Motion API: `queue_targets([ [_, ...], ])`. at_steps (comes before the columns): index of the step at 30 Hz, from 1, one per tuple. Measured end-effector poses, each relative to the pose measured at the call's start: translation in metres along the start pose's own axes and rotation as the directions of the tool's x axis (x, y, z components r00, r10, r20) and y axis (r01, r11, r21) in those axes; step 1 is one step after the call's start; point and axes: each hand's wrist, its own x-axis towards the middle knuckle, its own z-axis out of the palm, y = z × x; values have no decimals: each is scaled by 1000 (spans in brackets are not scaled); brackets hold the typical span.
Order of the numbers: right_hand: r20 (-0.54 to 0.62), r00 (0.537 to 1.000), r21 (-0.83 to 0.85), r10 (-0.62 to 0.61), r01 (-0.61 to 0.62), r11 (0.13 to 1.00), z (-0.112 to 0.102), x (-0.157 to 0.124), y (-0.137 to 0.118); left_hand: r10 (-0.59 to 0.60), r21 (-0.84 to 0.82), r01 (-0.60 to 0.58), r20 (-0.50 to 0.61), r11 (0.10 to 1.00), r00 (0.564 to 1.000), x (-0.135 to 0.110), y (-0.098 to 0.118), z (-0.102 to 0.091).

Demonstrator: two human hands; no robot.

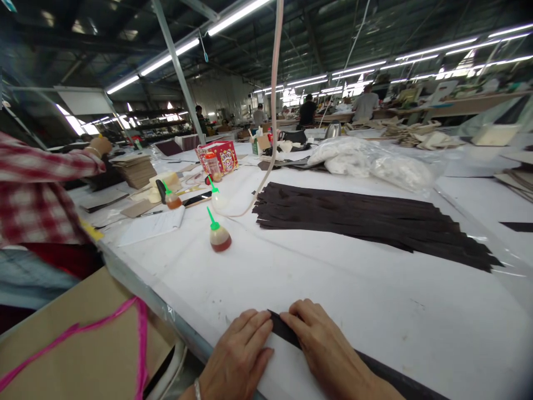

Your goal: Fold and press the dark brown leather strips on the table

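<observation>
My left hand [239, 353] lies palm down on the white table [333, 278] near its front edge, fingertips pressing the end of a dark brown strip [375, 364]. My right hand [328, 347] rests on the same strip just to the right, fingers flat and together. The strip runs from under both hands toward the lower right. A spread of several similar dark strips [366, 219] lies farther back on the table.
A green-capped glue bottle [219, 236] stands mid-table, two more [171, 199] behind it. A person in a red checked sleeve [37, 189] works at the left. A cardboard sheet with pink ribbon [83, 339] sits lower left. White plastic bags [375, 161] lie behind the strips.
</observation>
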Motion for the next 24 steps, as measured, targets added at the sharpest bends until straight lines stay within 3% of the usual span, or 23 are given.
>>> queue_targets([
  [7, -21, 992, -146, -122, 118, 982, 5, -5, 3, -12, -25, 13, 28, 1000, 1000, -2, -2, 0],
  [14, 31, 983, -215, -180, 182, 959, 2, -3, 5, -35, -46, 37, 59, 998, 998, -1, -3, -4],
  [24, 90, 984, -284, -153, 173, 943, 2, 0, 4, -138, -51, 145, 120, 988, 983, -4, -1, -8],
])
